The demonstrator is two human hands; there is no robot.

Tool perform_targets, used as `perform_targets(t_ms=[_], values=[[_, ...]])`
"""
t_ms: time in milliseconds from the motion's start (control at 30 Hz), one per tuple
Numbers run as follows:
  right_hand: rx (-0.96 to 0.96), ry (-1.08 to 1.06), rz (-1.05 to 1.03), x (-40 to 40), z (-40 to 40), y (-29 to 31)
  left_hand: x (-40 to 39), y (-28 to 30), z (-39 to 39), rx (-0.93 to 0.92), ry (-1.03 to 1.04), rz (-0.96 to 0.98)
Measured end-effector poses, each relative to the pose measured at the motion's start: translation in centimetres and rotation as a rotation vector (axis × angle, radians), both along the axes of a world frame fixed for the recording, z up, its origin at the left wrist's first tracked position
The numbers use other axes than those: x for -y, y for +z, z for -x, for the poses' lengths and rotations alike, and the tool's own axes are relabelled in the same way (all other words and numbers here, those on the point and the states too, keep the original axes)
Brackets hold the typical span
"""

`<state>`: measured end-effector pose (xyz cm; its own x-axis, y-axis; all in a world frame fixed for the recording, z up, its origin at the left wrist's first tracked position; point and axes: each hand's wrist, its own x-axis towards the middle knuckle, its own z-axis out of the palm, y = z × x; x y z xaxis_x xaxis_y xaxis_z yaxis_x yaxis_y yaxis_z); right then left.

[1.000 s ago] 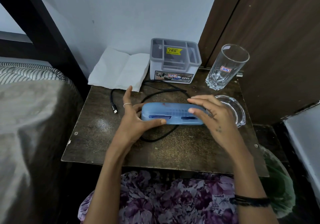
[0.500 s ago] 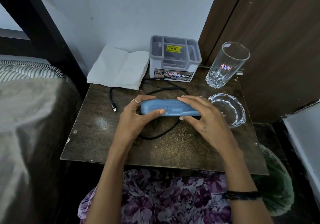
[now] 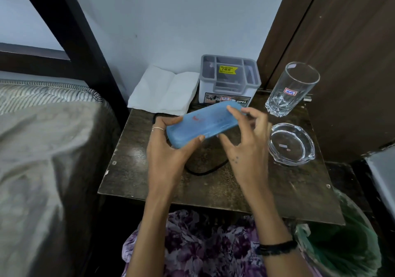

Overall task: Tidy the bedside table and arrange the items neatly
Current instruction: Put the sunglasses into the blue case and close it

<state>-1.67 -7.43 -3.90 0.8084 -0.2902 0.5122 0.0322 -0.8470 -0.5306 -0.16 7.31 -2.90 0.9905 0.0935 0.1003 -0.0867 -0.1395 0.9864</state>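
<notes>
A blue plastic case [image 3: 203,123] is held tilted above the dark bedside table [image 3: 299,191], its right end raised toward the grey organiser [image 3: 229,79]. My left hand [image 3: 168,150] grips the case's lower left end, thumb along the near edge. My right hand [image 3: 245,146] pinches the right half, fingers over the top and thumb beneath. A black cable [image 3: 205,170] lies on the table under the hands, mostly hidden.
A folded white tissue [image 3: 164,90] leans at the back left. A tall empty glass [image 3: 291,88] stands at the back right, with a glass ashtray [image 3: 291,144] in front of it. The bed [image 3: 42,148] lies left, a green-lined bin [image 3: 346,246] lower right.
The blue case was lying flat on the table between both hands; now it is lifted off the surface and tilted, right end up toward the organiser.
</notes>
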Motion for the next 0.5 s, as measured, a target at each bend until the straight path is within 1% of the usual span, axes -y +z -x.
perform_targets(t_ms=[100, 167, 233, 367, 500], values=[[-0.003, 0.165, -0.208, -3.0, -0.2, -0.5, -1.6, -0.4, 1.1, 0.027, 0.12, -0.067], [-0.024, 0.269, -0.257, -4.9, -0.3, -0.8, -2.5, -0.7, 1.8, 0.038, 0.212, -0.115], [-0.07, 0.357, -0.272, -6.5, -0.6, -1.1, -3.2, -0.9, 2.2, 0.04, 0.287, -0.124], [-0.146, 0.451, -0.258, -8.4, -1.3, -2.1, -3.4, -1.0, 1.8, 0.045, 0.392, -0.054], [-0.121, 0.472, -0.376, -9.7, -1.9, -2.5, -3.9, -1.8, 1.1, 0.033, 0.434, 0.026]])
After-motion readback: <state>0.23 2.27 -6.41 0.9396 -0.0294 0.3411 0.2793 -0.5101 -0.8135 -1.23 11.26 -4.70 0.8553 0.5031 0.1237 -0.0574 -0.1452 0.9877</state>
